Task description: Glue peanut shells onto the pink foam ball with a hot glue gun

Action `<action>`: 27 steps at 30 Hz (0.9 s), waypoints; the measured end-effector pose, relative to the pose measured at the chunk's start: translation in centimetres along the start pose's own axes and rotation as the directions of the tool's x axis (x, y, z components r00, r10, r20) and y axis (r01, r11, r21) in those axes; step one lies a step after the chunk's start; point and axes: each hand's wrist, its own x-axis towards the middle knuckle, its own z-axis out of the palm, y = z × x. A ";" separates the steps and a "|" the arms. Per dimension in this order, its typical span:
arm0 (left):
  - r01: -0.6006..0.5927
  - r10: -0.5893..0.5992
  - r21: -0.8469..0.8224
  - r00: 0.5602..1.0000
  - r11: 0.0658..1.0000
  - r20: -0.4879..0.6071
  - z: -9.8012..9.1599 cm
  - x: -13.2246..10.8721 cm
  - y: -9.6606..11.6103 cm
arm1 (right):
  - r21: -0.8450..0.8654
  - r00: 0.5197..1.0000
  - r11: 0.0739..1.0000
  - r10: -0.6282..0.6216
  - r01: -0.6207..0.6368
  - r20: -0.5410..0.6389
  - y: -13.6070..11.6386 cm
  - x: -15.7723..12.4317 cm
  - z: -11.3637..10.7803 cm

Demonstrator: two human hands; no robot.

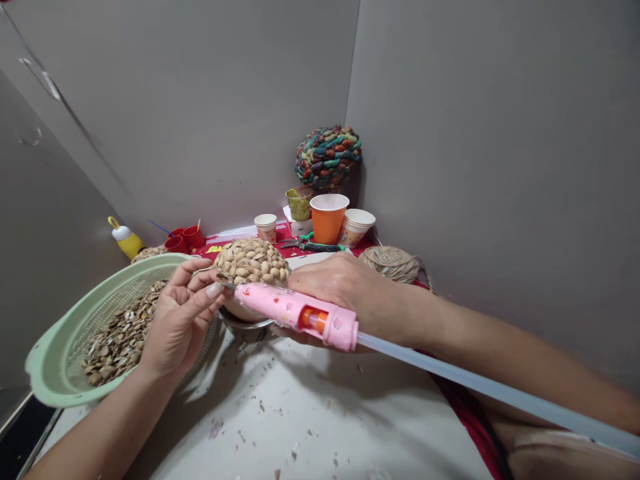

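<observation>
My right hand (pixel 345 293) is wrapped around a pink hot glue gun (pixel 285 310), its nozzle pointing left. A long translucent glue stick (pixel 480 380) runs out of its back end. By the nozzle tip, my left hand (pixel 183 310) pinches a small brown shell (pixel 223 275), mostly hidden by the fingers. Just behind the nozzle, a ball covered with peanut-like tan shells (pixel 253 260) rests in a metal bowl (pixel 249 325); its lower part is partly hidden. At the left, beside my left hand, stands a green colander (pixel 60 373) holding many loose brown shells (pixel 120 333).
Small scraps litter the white tabletop (pixel 260 427). Towards the back are an orange cup (pixel 329 221), paper cups (pixel 357 227), green-handled pliers (pixel 315 247), red cups (pixel 193 237) and a twine ball (pixel 393 265). A multicoloured ball (pixel 329 157) stands against grey walls (pixel 225 100).
</observation>
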 end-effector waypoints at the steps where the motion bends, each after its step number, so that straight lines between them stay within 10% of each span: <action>1: -0.001 0.001 0.001 1.000 1.000 -0.003 0.0 0.0 0.0 | -0.002 1.000 1.000 0.003 -0.003 0.002 0.0 0.0 0.0; 27: -0.026 0.026 0.004 0.999 1.000 -0.037 0.0 -0.1 0.2 | -0.036 0.997 0.998 0.061 -0.060 0.045 -0.4 0.1 -0.3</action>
